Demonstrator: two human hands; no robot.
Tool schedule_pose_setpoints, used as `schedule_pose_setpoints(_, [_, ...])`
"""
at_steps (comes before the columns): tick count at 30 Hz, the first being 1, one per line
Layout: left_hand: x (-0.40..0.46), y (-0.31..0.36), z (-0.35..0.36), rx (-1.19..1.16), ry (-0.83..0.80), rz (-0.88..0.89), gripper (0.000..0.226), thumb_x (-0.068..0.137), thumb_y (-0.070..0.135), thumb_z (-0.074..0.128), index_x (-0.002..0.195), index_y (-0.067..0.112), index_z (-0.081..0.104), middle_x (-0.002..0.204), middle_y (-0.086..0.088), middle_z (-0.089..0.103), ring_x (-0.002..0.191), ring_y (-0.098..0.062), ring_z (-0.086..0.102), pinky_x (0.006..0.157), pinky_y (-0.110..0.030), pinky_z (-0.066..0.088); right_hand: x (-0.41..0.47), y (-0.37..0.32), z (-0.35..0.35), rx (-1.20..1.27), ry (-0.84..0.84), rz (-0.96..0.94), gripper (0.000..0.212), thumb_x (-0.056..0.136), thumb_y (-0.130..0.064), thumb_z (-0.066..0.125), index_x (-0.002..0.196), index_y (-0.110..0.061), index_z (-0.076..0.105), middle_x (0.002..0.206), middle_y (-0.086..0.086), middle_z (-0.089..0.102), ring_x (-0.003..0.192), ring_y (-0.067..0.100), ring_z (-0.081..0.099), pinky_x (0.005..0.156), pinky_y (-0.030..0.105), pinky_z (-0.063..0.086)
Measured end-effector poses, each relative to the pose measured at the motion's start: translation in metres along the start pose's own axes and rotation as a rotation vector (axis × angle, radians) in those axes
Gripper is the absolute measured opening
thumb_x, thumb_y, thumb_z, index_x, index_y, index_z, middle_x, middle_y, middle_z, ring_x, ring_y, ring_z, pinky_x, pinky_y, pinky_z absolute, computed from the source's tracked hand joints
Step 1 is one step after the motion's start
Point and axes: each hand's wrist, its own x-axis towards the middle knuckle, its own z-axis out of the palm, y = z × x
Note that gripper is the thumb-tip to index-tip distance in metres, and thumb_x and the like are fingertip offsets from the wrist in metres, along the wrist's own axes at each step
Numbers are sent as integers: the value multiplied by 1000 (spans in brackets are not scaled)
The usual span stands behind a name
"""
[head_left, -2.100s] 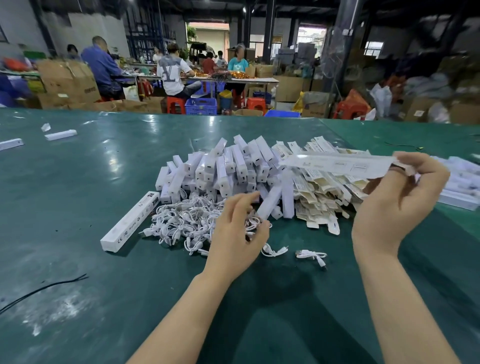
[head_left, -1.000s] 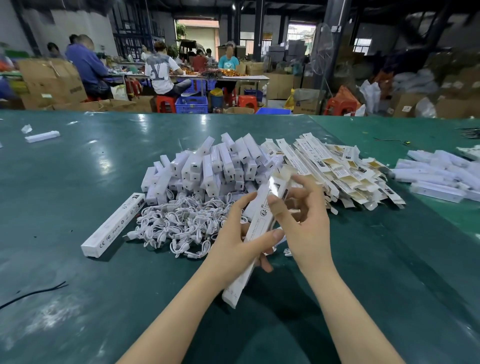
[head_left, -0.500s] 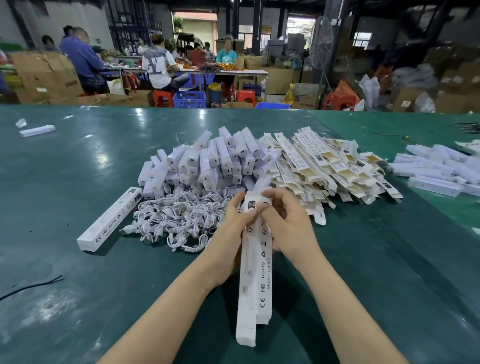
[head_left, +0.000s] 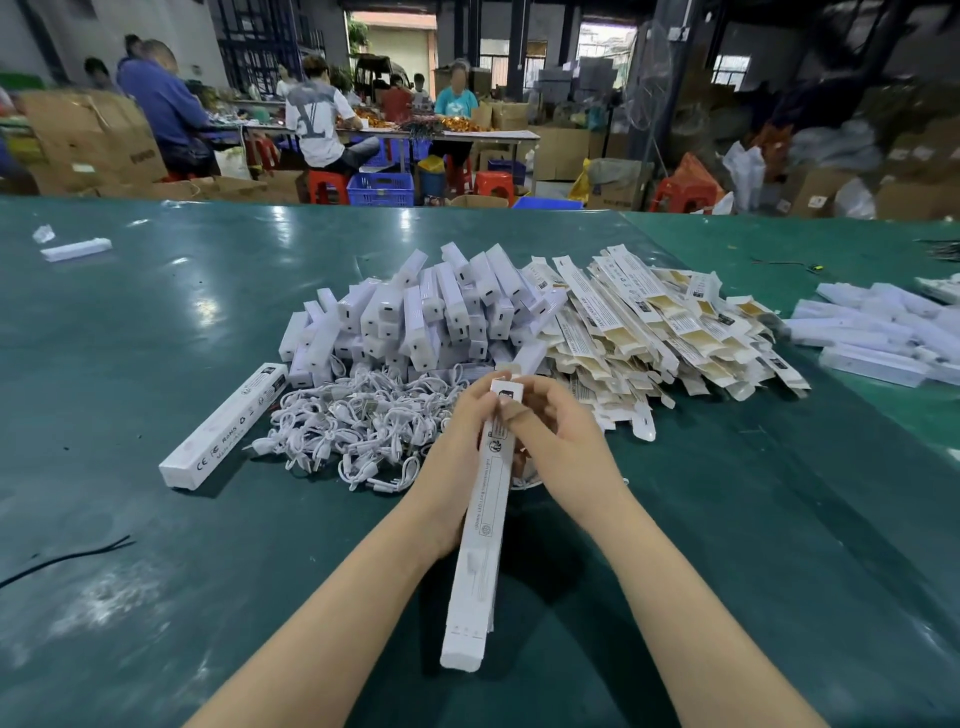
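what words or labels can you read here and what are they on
"CE", "RoHS": side of the left box.
"LV": back of a shirt at the far table.
held box: print too blurred to read.
flat cartons: print too small.

Cable heap (head_left: 358, 431) and light-bar pile (head_left: 415, 317) block ahead; green table (head_left: 753, 519) free rightward.

A packing warehouse: long green table (head_left: 156, 322), stacked cardboard boxes (head_left: 88, 140) (everywhere), workers (head_left: 317, 119) seated on red stools (head_left: 327, 187).
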Motion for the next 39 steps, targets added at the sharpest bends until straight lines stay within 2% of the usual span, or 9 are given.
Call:
schedule_pose_setpoints(4, [-5, -6, -2, 208, 38, 73, 28, 107, 29, 35, 126, 20, 54, 101, -7, 63, 67, -5, 63, 53, -20, 51, -1, -1, 0, 60, 6, 47, 17, 97, -16, 56, 94, -31, 61, 74, -12, 66, 61, 3, 59, 49, 15, 46])
schedule_pose_setpoints(7, [-6, -4, 0, 277, 39, 94, 28, 107, 30, 33, 120, 19, 55, 97, -11, 63, 64, -7, 64, 53, -19, 51, 0, 0, 1, 74, 61, 82, 13, 97, -18, 56, 103, -30, 56, 88, -5, 67, 62, -3, 60, 51, 13, 48])
schedule_pose_setpoints(10, [-8, -4, -1, 313, 13, 110, 26, 107, 30, 33, 115, 19, 56, 81, -10, 58, 53, -10, 61, 49, -16, 47, 2, 1, -2, 113, 140, 134, 24, 97, -25, 55, 120, -31, 54, 88, -12, 72, 79, -2, 66, 73, 23, 55])
schedule_pose_setpoints(12, [-7, -3, 0, 326, -1, 107, 25, 107, 30, 33, 112, 18, 55, 74, -7, 58, 48, -9, 58, 47, -17, 45, 4, -1, -5, 168, 180, 172, 19, 97, -23, 54, 110, -32, 65, 87, -11, 72, 85, 9, 66, 79, 33, 53])
schedule_pose_setpoints(15, [-7, -4, 0, 341, -23, 115, 26, 107, 30, 33, 111, 19, 57, 75, -8, 59, 50, -11, 58, 49, -19, 47, 3, -5, -6, 216, 170, 178, 18, 93, -20, 61, 86, -32, 72, 79, -8, 71, 73, 15, 62, 62, 30, 52])
schedule_pose_setpoints(19, [-8, -4, 1, 373, -26, 142, 23, 106, 30, 34, 114, 27, 56, 79, -6, 63, 55, -10, 60, 51, -20, 48, 1, -9, -9, 205, 156, 148, 12, 90, -20, 67, 85, -30, 72, 79, -4, 70, 71, 18, 60, 53, 28, 50])
schedule_pose_setpoints(24, [-7, -4, 3, 329, -23, 118, 27, 105, 30, 38, 131, 27, 31, 64, 4, 68, 50, -9, 62, 51, -20, 50, -1, -13, -11, 269, 129, 175, 24, 92, -15, 63, 75, -29, 73, 78, 6, 66, 58, 20, 56, 38, 28, 46])
schedule_pose_setpoints(30, [-8, -5, 1, 332, -66, 144, 29, 104, 27, 41, 132, 25, 31, 64, 6, 67, 51, -8, 61, 52, -19, 50, -2, -14, -12, 306, 130, 203, 26, 94, -7, 52, 87, -22, 72, 83, 7, 68, 63, 15, 62, 48, 25, 50])
schedule_pose_setpoints(39, [-1, -13, -4, 449, -126, 176, 31, 105, 18, 42, 130, 33, 33, 75, 2, 64, 53, -11, 59, 54, -21, 50, -1, -12, -15, 226, 179, 297, 25, 92, -8, 47, 85, -17, 69, 88, 8, 65, 71, 17, 59, 56, 27, 50])
